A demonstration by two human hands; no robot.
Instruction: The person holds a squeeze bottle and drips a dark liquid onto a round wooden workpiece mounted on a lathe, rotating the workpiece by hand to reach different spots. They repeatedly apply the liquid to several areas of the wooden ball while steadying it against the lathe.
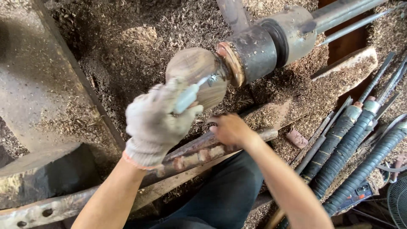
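1. Two hands are at work: the left hand (pixel 154 121) wears a pale knit glove, the right hand (pixel 231 129) is bare.
2. One rounded wooden workpiece (pixel 197 76) sits on the end of one dark metal lathe spindle (pixel 265 44), just above and to the right of the gloved hand, near it.
3. One slim white tool (pixel 188 95) is clasped in the left hand, fingers closed round its handle; its tip reaches up and right to touch the face of the workpiece.
4. One long worn metal bar (pixel 195 152) runs below both hands; the right hand is curled down on it, below the workpiece and to the right of the glove. Whether its fingers close fully round the bar cannot be told.
5. Three long tools with black wrapped handles (pixel 347 148) lie side by side well to the right of the right hand, with several thin steel rods (pixel 381 74) beside them.
6. Wood shavings (pixel 123 42) cover the bed all around the spindle and above the hands.
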